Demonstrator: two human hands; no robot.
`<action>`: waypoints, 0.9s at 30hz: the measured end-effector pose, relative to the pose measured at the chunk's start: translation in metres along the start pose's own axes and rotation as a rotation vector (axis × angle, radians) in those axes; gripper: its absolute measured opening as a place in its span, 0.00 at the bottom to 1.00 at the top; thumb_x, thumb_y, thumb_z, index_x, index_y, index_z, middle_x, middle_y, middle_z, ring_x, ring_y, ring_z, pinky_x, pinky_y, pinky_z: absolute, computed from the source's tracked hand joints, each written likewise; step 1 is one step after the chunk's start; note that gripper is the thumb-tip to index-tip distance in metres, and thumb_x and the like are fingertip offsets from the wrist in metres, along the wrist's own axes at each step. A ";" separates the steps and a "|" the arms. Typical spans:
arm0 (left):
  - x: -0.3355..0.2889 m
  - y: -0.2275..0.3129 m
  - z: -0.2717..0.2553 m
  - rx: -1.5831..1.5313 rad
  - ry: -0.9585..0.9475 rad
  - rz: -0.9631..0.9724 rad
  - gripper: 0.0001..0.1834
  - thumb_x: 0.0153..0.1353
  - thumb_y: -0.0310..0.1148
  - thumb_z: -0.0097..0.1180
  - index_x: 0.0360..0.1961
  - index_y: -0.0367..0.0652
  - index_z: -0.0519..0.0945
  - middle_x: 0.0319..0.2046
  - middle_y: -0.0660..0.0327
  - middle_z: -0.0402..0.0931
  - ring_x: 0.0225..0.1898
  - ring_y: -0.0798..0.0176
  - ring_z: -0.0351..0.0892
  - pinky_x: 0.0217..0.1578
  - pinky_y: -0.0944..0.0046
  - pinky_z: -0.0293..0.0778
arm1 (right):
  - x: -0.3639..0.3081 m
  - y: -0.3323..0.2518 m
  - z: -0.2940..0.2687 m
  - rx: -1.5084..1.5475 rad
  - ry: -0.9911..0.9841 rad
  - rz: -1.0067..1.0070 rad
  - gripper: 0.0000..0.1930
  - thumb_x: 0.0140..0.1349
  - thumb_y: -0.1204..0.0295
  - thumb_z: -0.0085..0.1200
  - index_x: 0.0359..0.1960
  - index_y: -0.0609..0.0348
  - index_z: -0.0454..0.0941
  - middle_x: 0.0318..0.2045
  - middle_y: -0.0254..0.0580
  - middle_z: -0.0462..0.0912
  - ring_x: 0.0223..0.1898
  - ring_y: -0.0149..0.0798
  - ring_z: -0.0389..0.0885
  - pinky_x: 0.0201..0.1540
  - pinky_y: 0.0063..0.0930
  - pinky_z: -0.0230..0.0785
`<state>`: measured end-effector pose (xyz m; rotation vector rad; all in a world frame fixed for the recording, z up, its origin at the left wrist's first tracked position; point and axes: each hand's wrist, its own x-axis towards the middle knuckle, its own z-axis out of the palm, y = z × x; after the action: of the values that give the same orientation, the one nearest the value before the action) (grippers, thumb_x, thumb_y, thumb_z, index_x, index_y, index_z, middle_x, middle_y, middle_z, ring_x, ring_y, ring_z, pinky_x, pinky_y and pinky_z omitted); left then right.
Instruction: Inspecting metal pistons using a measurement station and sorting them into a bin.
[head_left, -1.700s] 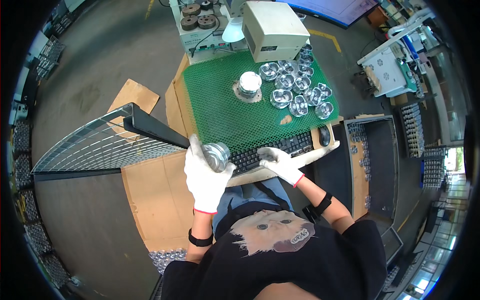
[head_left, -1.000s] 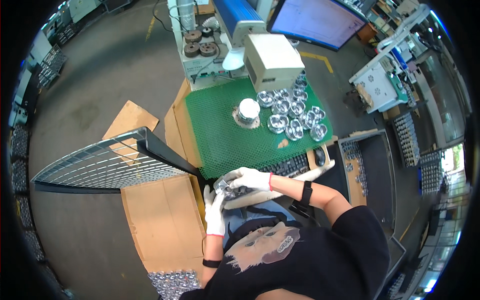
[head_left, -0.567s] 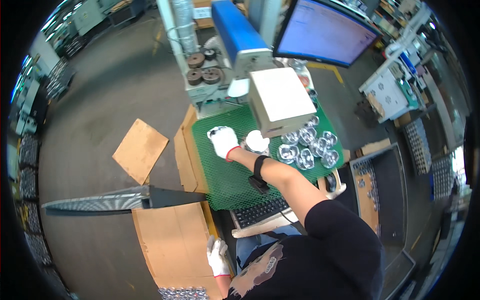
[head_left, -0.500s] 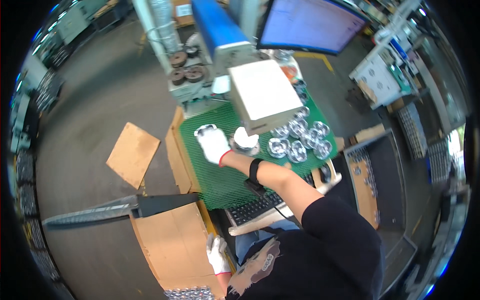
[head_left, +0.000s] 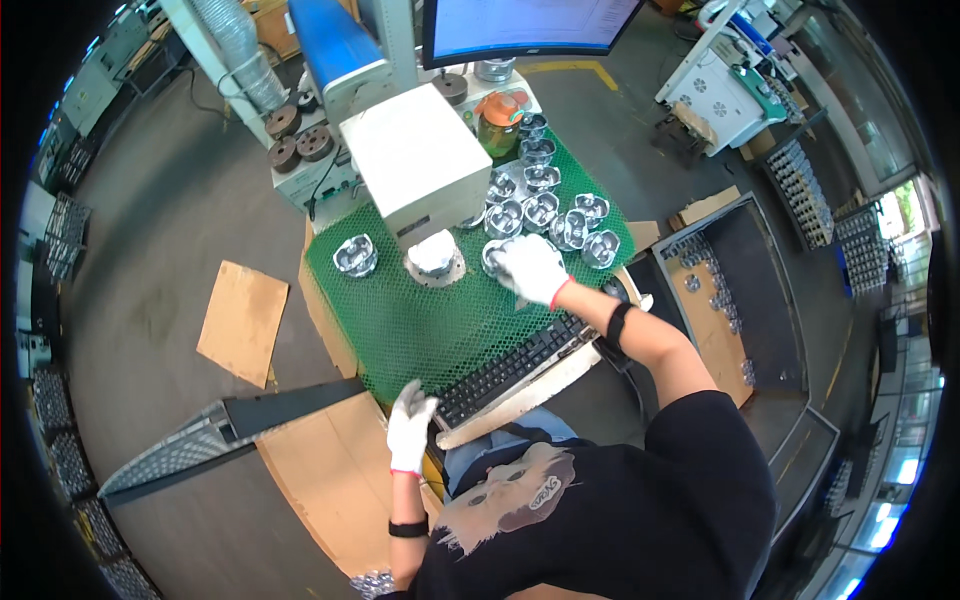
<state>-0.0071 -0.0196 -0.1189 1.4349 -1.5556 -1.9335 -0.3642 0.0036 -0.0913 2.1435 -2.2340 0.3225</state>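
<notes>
My right hand (head_left: 534,269), in a white knit glove, reaches across the green mesh mat (head_left: 450,325). Its fingers are closed over a shiny metal piston (head_left: 493,257) at the near side of a group of several pistons (head_left: 541,211). Gloved too, my left hand (head_left: 409,428) hovers by the left end of the black keyboard (head_left: 515,370), holding nothing, its fingers apart. One lone piston (head_left: 355,256) stands on the mat's left part. Under the white box-shaped machine head (head_left: 415,160), a brightly lit white piece sits on a round metal fixture (head_left: 437,275).
A monitor (head_left: 530,25) hangs at the far side. An orange-lidded jar (head_left: 499,122) stands behind the pistons. Brown metal discs (head_left: 300,145) lie on the machine base. At right is a dark bin (head_left: 765,300) with pistons on cardboard; at left, a cardboard-lined container (head_left: 330,470).
My right hand has left the piston on the mat's left and moved right to the group. My left hand has risen toward the keyboard's left end. The whole view has shifted.
</notes>
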 end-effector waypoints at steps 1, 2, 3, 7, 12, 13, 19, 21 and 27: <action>0.003 0.002 0.002 -0.072 -0.033 0.039 0.31 0.59 0.30 0.62 0.63 0.35 0.67 0.54 0.47 0.73 0.51 0.59 0.75 0.54 0.62 0.71 | 0.003 0.006 0.006 0.003 -0.055 -0.016 0.06 0.48 0.69 0.56 0.28 0.56 0.77 0.27 0.45 0.79 0.29 0.50 0.79 0.31 0.44 0.70; 0.001 0.006 0.002 -0.031 -0.061 0.053 0.31 0.59 0.29 0.61 0.63 0.34 0.67 0.54 0.47 0.73 0.51 0.59 0.75 0.54 0.63 0.71 | 0.003 0.009 0.012 0.007 -0.112 -0.035 0.05 0.48 0.69 0.56 0.26 0.55 0.76 0.27 0.45 0.79 0.29 0.50 0.80 0.32 0.44 0.70; -0.001 0.011 0.002 -0.041 -0.076 0.061 0.31 0.59 0.29 0.61 0.63 0.35 0.67 0.54 0.47 0.73 0.51 0.60 0.75 0.54 0.63 0.71 | 0.003 0.006 0.014 -0.006 -0.093 0.007 0.04 0.49 0.70 0.56 0.25 0.55 0.76 0.27 0.46 0.79 0.29 0.51 0.80 0.32 0.44 0.71; -0.038 -0.007 -0.019 -0.155 -0.003 0.021 0.30 0.58 0.28 0.62 0.62 0.35 0.68 0.54 0.48 0.73 0.51 0.62 0.75 0.53 0.64 0.71 | -0.015 -0.028 0.029 0.071 0.048 0.150 0.07 0.54 0.67 0.54 0.24 0.56 0.76 0.26 0.47 0.79 0.28 0.52 0.80 0.32 0.44 0.72; -0.091 -0.090 -0.035 -0.279 0.213 -0.105 0.32 0.60 0.33 0.60 0.64 0.34 0.65 0.55 0.49 0.72 0.53 0.61 0.74 0.53 0.64 0.71 | -0.070 -0.132 0.039 0.615 -0.245 0.392 0.17 0.55 0.55 0.58 0.35 0.56 0.83 0.34 0.52 0.83 0.33 0.49 0.82 0.37 0.41 0.73; -0.098 -0.083 -0.030 -0.387 0.185 -0.149 0.34 0.60 0.33 0.60 0.65 0.34 0.64 0.56 0.49 0.71 0.53 0.60 0.73 0.54 0.63 0.71 | -0.068 -0.149 0.047 0.818 -0.311 0.539 0.19 0.57 0.54 0.58 0.38 0.58 0.84 0.36 0.51 0.85 0.31 0.43 0.83 0.37 0.33 0.73; -0.125 -0.017 -0.004 -0.913 0.119 0.024 0.33 0.61 0.29 0.57 0.67 0.41 0.60 0.58 0.52 0.67 0.56 0.57 0.71 0.58 0.56 0.68 | -0.022 -0.250 -0.005 2.425 -0.818 0.939 0.17 0.67 0.56 0.51 0.46 0.55 0.73 0.38 0.41 0.80 0.30 0.36 0.73 0.38 0.30 0.67; -0.122 -0.023 -0.002 -1.189 0.145 0.251 0.26 0.61 0.22 0.53 0.60 0.42 0.65 0.54 0.56 0.69 0.53 0.58 0.72 0.58 0.55 0.69 | -0.005 -0.282 -0.048 2.498 -0.874 0.897 0.18 0.67 0.57 0.51 0.49 0.57 0.73 0.40 0.42 0.80 0.33 0.38 0.75 0.41 0.32 0.69; -0.114 0.059 -0.024 -0.964 0.365 0.360 0.30 0.52 0.22 0.62 0.58 0.38 0.68 0.46 0.59 0.77 0.45 0.63 0.77 0.49 0.61 0.73 | -0.011 -0.276 -0.046 2.734 -0.754 0.935 0.15 0.68 0.63 0.50 0.48 0.61 0.75 0.47 0.43 0.81 0.49 0.40 0.78 0.59 0.43 0.67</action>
<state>0.0451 0.0251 -0.0081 0.9097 -0.5069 -1.6742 -0.0958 0.0141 -0.0122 0.2781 0.3798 -1.0447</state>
